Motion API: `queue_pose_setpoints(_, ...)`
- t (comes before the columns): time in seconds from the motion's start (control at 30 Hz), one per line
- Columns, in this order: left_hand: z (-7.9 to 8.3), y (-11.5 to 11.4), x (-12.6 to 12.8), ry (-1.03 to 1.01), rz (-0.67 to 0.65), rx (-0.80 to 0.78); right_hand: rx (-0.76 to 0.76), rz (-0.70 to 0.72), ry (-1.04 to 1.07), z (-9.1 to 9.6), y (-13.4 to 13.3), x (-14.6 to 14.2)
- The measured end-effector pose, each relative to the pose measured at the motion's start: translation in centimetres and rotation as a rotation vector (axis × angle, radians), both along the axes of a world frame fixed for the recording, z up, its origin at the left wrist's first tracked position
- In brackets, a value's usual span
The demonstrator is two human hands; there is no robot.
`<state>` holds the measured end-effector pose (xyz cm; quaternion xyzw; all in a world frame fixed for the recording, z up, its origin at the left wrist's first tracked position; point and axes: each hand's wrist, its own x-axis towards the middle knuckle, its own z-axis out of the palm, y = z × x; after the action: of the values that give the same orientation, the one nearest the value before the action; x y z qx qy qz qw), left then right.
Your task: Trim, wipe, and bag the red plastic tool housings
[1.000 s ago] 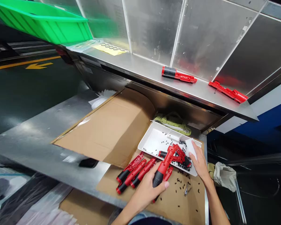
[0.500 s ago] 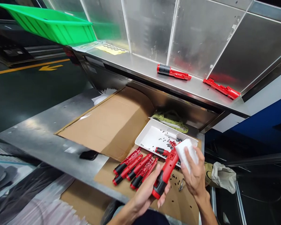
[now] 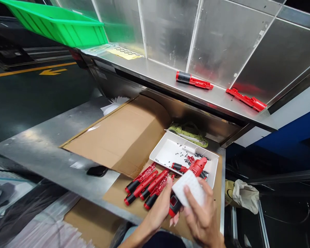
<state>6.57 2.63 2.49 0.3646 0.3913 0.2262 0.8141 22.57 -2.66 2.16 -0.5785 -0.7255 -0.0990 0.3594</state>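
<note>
My left hand (image 3: 161, 203) is closed around the black-and-red lower end of a red plastic housing (image 3: 197, 166), which slants up to the right over a white tray (image 3: 158, 151). Pressed against the middle of that housing is a white sponge-like block (image 3: 189, 190), gripped by my right hand (image 3: 203, 215). The block hides part of the housing. Left of my hands, several red-and-black housing pieces (image 3: 147, 187) lie side by side on cardboard. In the tray are small black parts and another red-and-black piece (image 3: 179, 167).
Behind stands a metal ledge with two red housing pieces (image 3: 195, 81) (image 3: 246, 99). A green bin (image 3: 59, 29) and a yellow sheet (image 3: 124, 52) are at its left. A cardboard sheet (image 3: 119, 134) and a dark phone-like object (image 3: 97, 171) lie on the metal table (image 3: 49, 137).
My right hand has moved the white block down and left along the housing, from its upper end to its middle. My left hand keeps hold of the lower end.
</note>
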Motion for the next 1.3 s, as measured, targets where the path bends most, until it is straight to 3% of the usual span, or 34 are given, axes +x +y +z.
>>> queue_pose_setpoints(0.13,0.2,0.0,-0.3,-0.008,-0.039,0.038,0.041,-0.194,0.053,0.1,0.2,0.2)
queue_pose_setpoints(0.27,0.0,0.0,-0.5,0.037,-0.028,0.081,-0.006,-0.012,0.028,0.2,0.0,0.1)
queue_pose_setpoints(0.4,-0.3,0.2,-0.4,-0.007,-0.077,0.033,0.007,-0.142,0.105,0.2,-0.1,-0.2)
queue_pose_setpoints(0.53,-0.3,0.5,-0.4,0.024,-0.064,0.044,0.001,-0.008,0.026,0.2,-0.3,-0.4)
queue_pose_setpoints(0.7,-0.1,0.4,-0.7,-0.008,-0.078,0.043,0.036,-0.175,0.047,-0.1,0.0,0.4)
queue_pose_setpoints(0.83,-0.3,0.3,-0.7,-0.008,-0.075,0.013,0.019,-0.015,0.003,-0.3,0.1,0.5)
queue_pose_setpoints(0.97,0.1,0.6,-0.8,-0.120,-0.113,-0.115,0.060,-0.165,0.033,0.2,0.4,0.6)
queue_pose_setpoints(1.1,0.7,0.9,-1.0,-0.140,-0.121,-0.203,0.008,-0.060,0.006,0.7,0.6,0.4)
queue_pose_setpoints(1.23,0.3,0.9,-0.9,-0.131,-0.124,-0.178,0.055,-0.227,0.054,0.8,0.6,0.4)
queue_pose_setpoints(1.3,-0.1,0.9,-0.8,-0.073,-0.129,-0.176,0.027,-0.143,0.021,0.8,0.5,0.2)
